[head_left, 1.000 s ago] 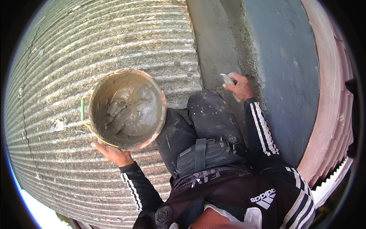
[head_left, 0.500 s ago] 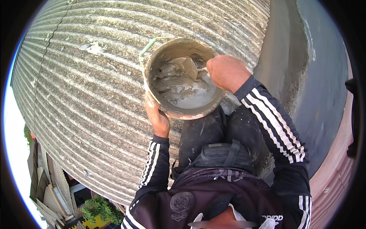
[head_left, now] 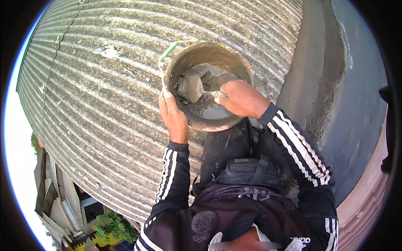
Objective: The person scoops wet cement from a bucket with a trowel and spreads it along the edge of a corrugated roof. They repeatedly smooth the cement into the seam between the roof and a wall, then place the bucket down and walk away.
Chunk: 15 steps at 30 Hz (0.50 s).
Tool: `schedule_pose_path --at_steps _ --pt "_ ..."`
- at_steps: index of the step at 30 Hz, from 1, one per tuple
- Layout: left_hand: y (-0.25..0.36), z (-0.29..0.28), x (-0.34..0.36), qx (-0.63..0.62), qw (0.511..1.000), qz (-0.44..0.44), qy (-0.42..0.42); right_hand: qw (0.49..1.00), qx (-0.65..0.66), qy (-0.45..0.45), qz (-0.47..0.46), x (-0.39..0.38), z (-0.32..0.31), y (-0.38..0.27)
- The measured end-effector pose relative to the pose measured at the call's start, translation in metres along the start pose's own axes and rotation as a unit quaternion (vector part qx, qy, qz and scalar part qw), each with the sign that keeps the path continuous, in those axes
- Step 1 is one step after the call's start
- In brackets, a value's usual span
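A: What step's this? Where's everything at?
B: Looks like scooping mortar (head_left: 212, 111). Right hand (head_left: 243, 98) is closed round the trowel (head_left: 193, 89), blade inside the bucket (head_left: 228, 55), over the person's legs (head_left: 226, 146). Left hand (head_left: 173, 118) touches the bucket's left side; fingers part hidden, can't tell how closed.
A: Next move?
B: I'd say a level lift, steady bucket.
A: Changed from half a second ago?
B: Yeah, blade's nearer the left wall now.
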<state>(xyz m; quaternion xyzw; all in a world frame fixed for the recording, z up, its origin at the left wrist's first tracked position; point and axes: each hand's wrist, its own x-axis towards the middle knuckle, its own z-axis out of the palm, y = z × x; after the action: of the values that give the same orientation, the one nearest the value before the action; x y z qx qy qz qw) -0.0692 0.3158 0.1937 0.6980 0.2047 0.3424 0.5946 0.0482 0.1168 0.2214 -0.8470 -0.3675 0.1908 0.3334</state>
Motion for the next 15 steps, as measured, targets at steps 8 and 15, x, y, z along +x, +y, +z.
schedule_pose_path --at_steps 8,15 --pt "-0.021 -0.003 0.004 -0.043 0.998 -0.035 0.032 0.933 0.354 -0.061 0.018 -0.045 -0.022 0.043" --pt "-0.008 0.002 0.003 0.089 0.986 -0.121 0.074 0.94 0.288 0.182 0.02 -0.097 -0.041 0.074"
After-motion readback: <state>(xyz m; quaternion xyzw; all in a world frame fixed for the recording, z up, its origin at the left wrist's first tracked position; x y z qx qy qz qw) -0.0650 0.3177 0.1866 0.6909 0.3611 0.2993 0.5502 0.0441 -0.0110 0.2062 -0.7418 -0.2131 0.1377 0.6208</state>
